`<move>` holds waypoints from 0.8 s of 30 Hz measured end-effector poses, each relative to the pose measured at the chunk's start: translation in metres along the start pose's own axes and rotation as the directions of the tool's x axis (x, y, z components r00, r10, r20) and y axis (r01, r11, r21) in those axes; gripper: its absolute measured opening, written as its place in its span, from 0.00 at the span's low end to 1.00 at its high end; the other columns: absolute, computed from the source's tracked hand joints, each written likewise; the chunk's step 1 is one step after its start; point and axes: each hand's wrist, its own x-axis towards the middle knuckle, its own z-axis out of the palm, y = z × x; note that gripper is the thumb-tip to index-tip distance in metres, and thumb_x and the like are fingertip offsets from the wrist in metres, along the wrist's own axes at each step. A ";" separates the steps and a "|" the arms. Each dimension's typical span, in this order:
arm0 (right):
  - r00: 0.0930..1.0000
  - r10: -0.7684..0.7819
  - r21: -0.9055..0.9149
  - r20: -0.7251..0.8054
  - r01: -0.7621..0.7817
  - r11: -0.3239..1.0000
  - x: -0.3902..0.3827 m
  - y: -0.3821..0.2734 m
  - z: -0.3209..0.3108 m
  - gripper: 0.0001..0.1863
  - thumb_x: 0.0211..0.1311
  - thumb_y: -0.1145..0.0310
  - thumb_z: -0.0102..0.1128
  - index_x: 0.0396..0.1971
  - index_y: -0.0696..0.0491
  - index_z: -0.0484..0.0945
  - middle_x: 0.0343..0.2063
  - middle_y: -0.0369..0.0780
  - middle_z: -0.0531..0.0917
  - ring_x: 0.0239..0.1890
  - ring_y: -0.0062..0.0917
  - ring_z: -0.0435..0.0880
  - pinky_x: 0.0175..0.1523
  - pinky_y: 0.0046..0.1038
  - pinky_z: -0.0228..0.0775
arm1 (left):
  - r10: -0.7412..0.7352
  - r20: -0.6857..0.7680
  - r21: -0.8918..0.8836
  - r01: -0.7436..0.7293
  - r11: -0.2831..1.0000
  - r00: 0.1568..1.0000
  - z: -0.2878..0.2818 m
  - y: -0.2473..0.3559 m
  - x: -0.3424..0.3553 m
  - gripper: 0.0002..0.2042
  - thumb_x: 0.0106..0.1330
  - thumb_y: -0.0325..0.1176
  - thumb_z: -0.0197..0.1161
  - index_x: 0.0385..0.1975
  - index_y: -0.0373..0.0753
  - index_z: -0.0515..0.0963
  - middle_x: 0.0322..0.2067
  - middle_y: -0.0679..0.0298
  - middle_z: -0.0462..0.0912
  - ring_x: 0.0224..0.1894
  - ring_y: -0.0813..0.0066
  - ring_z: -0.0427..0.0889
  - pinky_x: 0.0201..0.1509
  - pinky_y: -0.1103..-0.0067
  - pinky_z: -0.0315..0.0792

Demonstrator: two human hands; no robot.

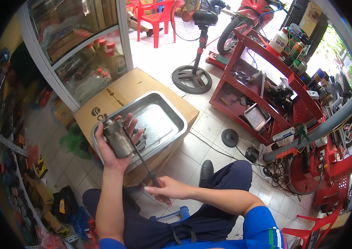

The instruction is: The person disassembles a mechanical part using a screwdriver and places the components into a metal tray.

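Note:
A grey metal starter motor point(119, 140), round like a small can, lies in my left hand point(111, 159) over the near left part of a metal tray point(183, 120). My fingers curve up around its far side. The handle of a screwdriver point(154, 178) is gripped in my right hand point(170, 189), below and to the right. Its long shaft slants up to the motor's right side; whether the tip touches, I cannot tell. Small dark parts point(141, 142) lie in the tray, partly hidden by my left hand.
Under the tray stands a cardboard box point(134, 83). A glass cabinet point(88, 54) is behind it on the left. A standing fan point(192, 76) and a red tool cart point(246, 89) stand farther right. A black cable point(213, 150) crosses the tiled floor.

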 end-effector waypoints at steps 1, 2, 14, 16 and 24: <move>0.977 -0.202 -0.178 -0.074 0.186 0.966 -0.002 0.004 0.000 0.24 0.66 0.52 0.69 0.37 0.56 0.68 0.33 0.43 0.82 0.28 0.27 0.83 0.30 0.31 0.77 | -0.004 -0.005 -0.011 0.004 1.000 1.000 0.000 -0.001 0.000 0.29 0.74 0.59 0.49 0.57 0.39 0.77 0.62 0.51 0.78 0.65 0.58 0.77 0.66 0.54 0.75; 0.909 -0.403 -0.361 -0.109 0.341 0.868 -0.004 0.010 0.002 0.24 0.64 0.54 0.70 0.39 0.57 0.68 0.33 0.44 0.82 0.30 0.29 0.84 0.34 0.33 0.77 | -0.005 0.025 -0.032 0.005 0.999 1.000 -0.001 -0.001 0.002 0.28 0.74 0.59 0.49 0.56 0.39 0.77 0.62 0.51 0.78 0.65 0.59 0.77 0.66 0.54 0.74; 0.994 -0.071 -0.207 -0.086 0.052 0.977 -0.013 -0.016 0.006 0.19 0.67 0.62 0.67 0.47 0.56 0.70 0.43 0.45 0.80 0.31 0.25 0.83 0.36 0.30 0.76 | 0.012 0.013 -0.019 -0.012 1.000 1.000 -0.005 0.004 0.001 0.29 0.74 0.60 0.47 0.56 0.40 0.77 0.60 0.52 0.79 0.63 0.57 0.78 0.68 0.52 0.71; 0.950 -0.287 -0.525 -0.125 0.182 0.831 -0.021 -0.016 0.015 0.18 0.69 0.62 0.65 0.48 0.56 0.70 0.44 0.44 0.80 0.32 0.23 0.84 0.36 0.27 0.78 | 0.038 -0.002 -0.031 -0.038 0.999 0.999 -0.003 0.005 0.000 0.29 0.74 0.60 0.47 0.56 0.40 0.76 0.59 0.52 0.79 0.63 0.58 0.78 0.68 0.52 0.71; 0.953 -0.247 -0.043 -0.176 0.243 0.969 -0.009 -0.010 0.017 0.23 0.66 0.64 0.67 0.54 0.57 0.68 0.39 0.40 0.80 0.34 0.21 0.83 0.35 0.25 0.79 | 0.061 0.023 -0.048 -0.060 0.997 0.998 -0.002 0.012 -0.002 0.28 0.75 0.59 0.47 0.57 0.39 0.76 0.61 0.52 0.78 0.63 0.58 0.78 0.68 0.52 0.71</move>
